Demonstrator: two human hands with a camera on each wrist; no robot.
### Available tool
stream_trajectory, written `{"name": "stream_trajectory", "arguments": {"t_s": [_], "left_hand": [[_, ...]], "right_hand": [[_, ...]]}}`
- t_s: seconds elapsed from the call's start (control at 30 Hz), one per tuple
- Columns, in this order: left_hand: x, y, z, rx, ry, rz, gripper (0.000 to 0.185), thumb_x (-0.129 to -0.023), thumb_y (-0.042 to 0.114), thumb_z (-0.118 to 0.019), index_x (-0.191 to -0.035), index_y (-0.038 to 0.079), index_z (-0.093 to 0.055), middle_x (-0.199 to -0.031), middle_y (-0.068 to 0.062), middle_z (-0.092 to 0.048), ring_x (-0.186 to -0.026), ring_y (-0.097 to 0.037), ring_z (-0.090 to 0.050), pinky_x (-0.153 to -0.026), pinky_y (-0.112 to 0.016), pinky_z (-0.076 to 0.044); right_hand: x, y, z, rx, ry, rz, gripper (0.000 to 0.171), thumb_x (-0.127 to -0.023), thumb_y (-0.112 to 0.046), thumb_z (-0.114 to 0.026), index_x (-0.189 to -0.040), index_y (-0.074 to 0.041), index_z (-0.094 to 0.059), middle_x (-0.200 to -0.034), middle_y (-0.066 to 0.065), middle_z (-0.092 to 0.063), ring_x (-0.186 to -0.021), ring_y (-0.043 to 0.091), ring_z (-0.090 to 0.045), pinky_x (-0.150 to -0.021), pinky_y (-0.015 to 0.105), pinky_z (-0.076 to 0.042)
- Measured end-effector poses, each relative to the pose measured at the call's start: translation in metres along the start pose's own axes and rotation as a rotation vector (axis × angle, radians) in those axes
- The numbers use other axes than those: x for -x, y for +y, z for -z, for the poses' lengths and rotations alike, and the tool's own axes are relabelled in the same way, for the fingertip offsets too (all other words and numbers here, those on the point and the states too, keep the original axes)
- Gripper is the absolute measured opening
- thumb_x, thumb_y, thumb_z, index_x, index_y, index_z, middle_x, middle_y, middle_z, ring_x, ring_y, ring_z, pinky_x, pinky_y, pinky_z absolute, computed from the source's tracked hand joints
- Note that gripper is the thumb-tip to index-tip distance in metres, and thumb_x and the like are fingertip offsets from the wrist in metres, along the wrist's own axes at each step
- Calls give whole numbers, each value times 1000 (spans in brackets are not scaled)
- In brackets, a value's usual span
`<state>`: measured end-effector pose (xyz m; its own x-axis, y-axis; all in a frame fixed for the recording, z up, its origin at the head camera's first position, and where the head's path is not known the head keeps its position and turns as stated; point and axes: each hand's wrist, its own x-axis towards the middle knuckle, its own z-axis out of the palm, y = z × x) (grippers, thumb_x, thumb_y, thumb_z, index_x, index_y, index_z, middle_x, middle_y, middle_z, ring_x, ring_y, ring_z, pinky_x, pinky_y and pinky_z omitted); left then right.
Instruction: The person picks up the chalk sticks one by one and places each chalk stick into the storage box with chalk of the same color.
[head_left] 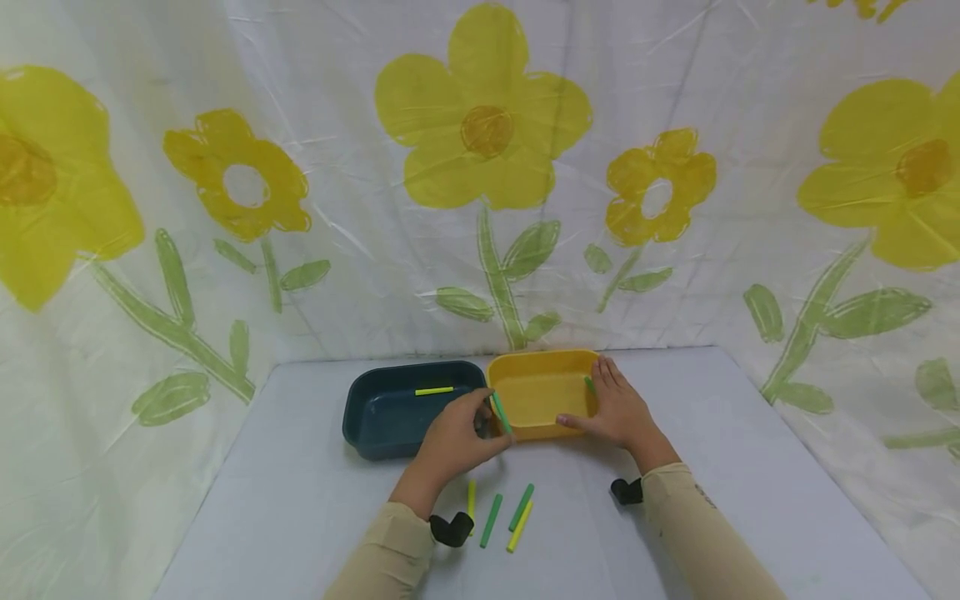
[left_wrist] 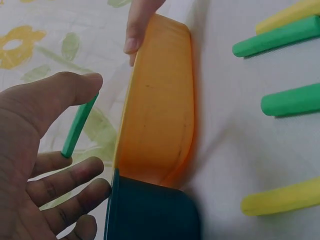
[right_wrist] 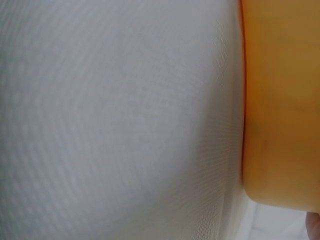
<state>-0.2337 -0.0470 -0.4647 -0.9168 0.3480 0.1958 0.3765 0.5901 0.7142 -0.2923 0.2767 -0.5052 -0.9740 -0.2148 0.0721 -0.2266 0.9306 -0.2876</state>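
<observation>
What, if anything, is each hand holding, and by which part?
The left hand pinches a green stick by its two ends. The right hand is at the yellow tray; whether it grips anything cannot be told.

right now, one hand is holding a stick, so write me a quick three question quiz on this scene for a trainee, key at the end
1. Multiple choice: what colour is the held stick in the left hand?
A) yellow
B) green
C) orange

2. True or false: the right hand is at the dark tray.

3. Count: how many loose sticks lie directly on the table?

Key:
1. B, green.
2. False; it is at the yellow tray.
3. Four: two green, two yellow.
</observation>
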Motion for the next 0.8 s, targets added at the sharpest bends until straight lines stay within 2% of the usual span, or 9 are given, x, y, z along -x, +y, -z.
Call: {"name": "stream_trajectory", "arguments": {"t_s": [0.17, 0.3, 0.47, 0.7, 0.8], "left_hand": [[-6, 2, -2, -20, 10, 27, 80, -87, 46, -87, -151, 9, -56, -113, -5, -72, -98, -22, -67, -89, -41, -57], [-9, 3, -5, -22, 20, 36, 82, -87, 49, -85, -152, 7, -56, -115, -7, -72, -100, -23, -67, -92, -44, -57], [-14, 3, -10, -78, 66, 37, 84, -87, 50, -85, -151, 4, -57, -121, -10, -73, -106, -23, -66, -99, -47, -57], [-21, 4, -14, -104, 99, 78, 79, -86, 51, -85, -143, 2, -62, -110, -9, -74, -92, -18, -64, -83, -42, -58], [-24, 5, -16, -125, 98, 85, 77, -85, 49, -87, -141, 1, -63, -108, -9, -72, -87, -16, -60, -80, -39, -56]], "right_hand": [[-1, 2, -1, 1, 1, 0, 135, -84, -88, -58, -167, 6, -10, -177, 24, -4, -166, 41, -6, -133, 58, -19], [-1, 2, -2, 1, -1, 0, 134, -85, -88, -59, -167, 6, -10, -177, 24, -4, -166, 41, -6, -133, 57, -18], [-1, 2, -1, 5, 6, 1, 134, -85, -88, -59, -167, 7, -11, -177, 24, -5, -166, 41, -6, -133, 57, -19], [0, 2, -1, -3, 12, -1, 133, -84, -87, -60, -166, 7, -13, -177, 24, -6, -166, 41, -7, -133, 57, -19], [-1, 2, -1, 3, 16, 1, 133, -85, -87, -60, -166, 7, -13, -177, 24, -7, -166, 41, -7, -133, 57, -20]]}}
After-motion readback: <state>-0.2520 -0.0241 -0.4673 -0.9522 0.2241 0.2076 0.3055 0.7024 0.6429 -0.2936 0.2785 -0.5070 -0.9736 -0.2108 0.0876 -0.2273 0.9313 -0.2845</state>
